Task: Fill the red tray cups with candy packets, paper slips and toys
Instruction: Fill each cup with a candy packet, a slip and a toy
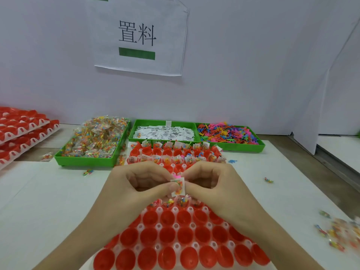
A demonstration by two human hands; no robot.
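Stacking at far left, red cup trays (23, 133) sit in a pile against the white wall. Right of them, three green bins line the far edge of the table: candy packets (95, 137) heaped in the left bin, white paper slips (163, 131) in the middle bin, bright plastic toys (228, 132) in the right bin. A few loose packets lie on the white table surface (48, 191) near the left bin. At centre, the red tray (175, 236) runs from near edge to far; its far rows already hold packets and slips standing upright, its near rows of cups show bare red. Over the tray's middle, left hand (136, 184) and right hand (212, 182) meet with fingers curled, both pinching one small candy packet (178, 187) between thumbs and forefingers, held upright just above the cups. A pink scrap shows behind the packet, possibly a toy, too hidden to tell. At near right, a blurred scatter of loose packets (339, 234) lies on the table. A paper sign (138, 36) hangs on the wall above.
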